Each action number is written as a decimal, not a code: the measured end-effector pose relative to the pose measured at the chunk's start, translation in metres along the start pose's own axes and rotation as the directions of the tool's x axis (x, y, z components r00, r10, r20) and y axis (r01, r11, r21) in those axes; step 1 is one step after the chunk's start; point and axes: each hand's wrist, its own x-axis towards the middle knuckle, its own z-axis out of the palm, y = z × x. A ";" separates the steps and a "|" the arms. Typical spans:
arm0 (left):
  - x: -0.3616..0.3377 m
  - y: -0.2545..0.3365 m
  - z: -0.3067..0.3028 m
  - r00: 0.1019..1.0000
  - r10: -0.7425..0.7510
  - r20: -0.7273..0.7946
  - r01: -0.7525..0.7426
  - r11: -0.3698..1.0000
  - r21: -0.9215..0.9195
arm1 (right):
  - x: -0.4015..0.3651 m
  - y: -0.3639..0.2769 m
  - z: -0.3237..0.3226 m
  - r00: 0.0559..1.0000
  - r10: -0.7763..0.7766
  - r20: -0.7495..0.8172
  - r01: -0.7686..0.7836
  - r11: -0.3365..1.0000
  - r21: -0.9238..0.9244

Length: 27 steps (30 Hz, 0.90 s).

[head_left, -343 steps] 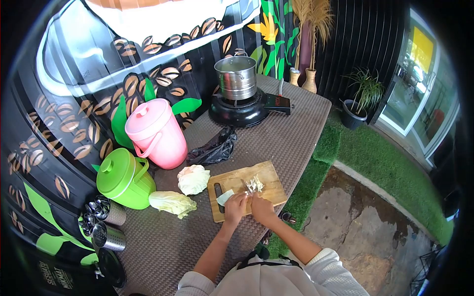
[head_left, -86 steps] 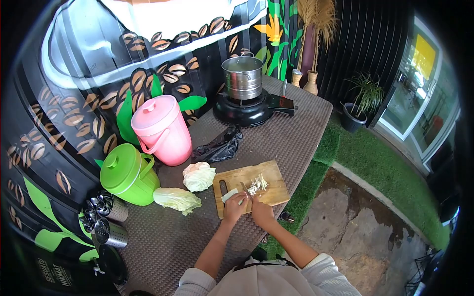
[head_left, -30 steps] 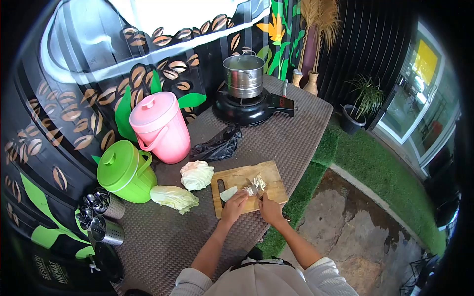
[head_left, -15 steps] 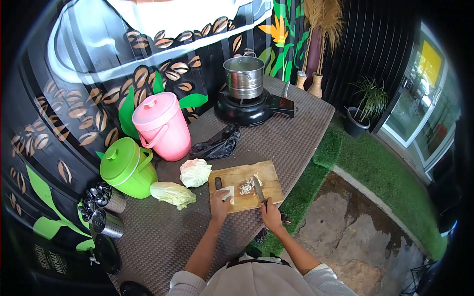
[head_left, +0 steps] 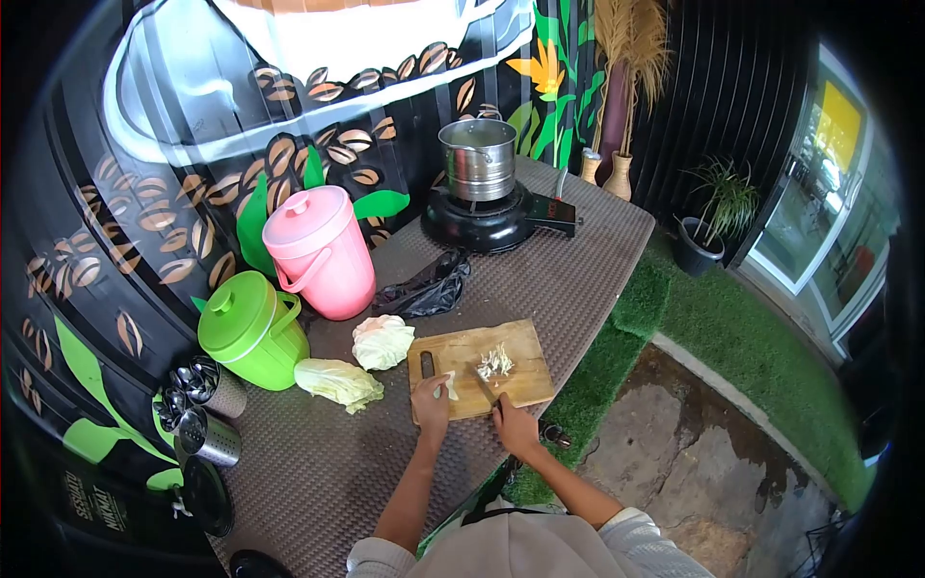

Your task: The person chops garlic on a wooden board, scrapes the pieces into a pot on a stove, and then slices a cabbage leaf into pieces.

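Note:
A wooden cutting board lies near the front edge of the table. My left hand rests at its left side, fingertips holding a small pale cabbage piece. In my right hand is a knife, gripped by the handle, its blade slanting over the board to the right of that piece. Beyond the blade lies a small heap of shredded cabbage. Left of the board sit a round cabbage and a longer napa cabbage.
A steel pot stands on a black portable stove at the far end. A black plastic bag, a pink lidded bucket and a green one line the wall side. Cutlery holders stand at left.
The knife has moved left, from the shredded heap toward the cabbage piece, and my right hand has come nearer to my left. My left hand still holds the piece.

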 end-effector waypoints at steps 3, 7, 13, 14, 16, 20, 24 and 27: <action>0.002 0.006 -0.004 0.997 -0.073 -0.005 0.072 0.994 -0.077 | 0.004 0.010 -0.007 0.992 0.076 -0.104 -0.077 0.997 -0.003; 0.019 -0.002 -0.011 0.984 -0.162 0.074 0.170 0.979 -0.113 | 0.004 0.015 -0.016 0.991 0.017 -0.129 -0.014 0.999 0.029; 0.049 -0.014 -0.031 0.971 -0.097 0.218 0.102 0.995 -0.010 | 0.012 0.020 -0.020 0.910 0.176 -0.375 -0.145 0.983 0.109; 0.049 -0.020 -0.034 0.969 -0.098 0.228 0.103 0.995 -0.011 | 0.011 0.023 -0.020 0.908 0.186 -0.375 -0.155 0.982 0.111; 0.049 -0.033 -0.036 0.979 -0.043 0.200 0.025 0.996 0.088 | 0.012 0.028 -0.025 0.925 0.127 -0.358 -0.137 0.991 -0.004; 0.043 -0.034 -0.043 0.975 -0.158 0.157 0.118 0.965 0.234 | 0.020 0.037 -0.026 0.931 0.128 -0.343 -0.168 0.982 -0.088; 0.037 -0.034 -0.041 0.972 -0.172 0.162 0.112 0.939 0.326 | 0.027 0.036 -0.023 0.946 0.123 -0.299 -0.167 0.978 -0.126; 0.035 -0.021 -0.036 0.998 0.059 0.027 -0.064 0.899 0.434 | 0.034 0.029 -0.017 0.962 0.112 -0.250 -0.158 0.973 -0.171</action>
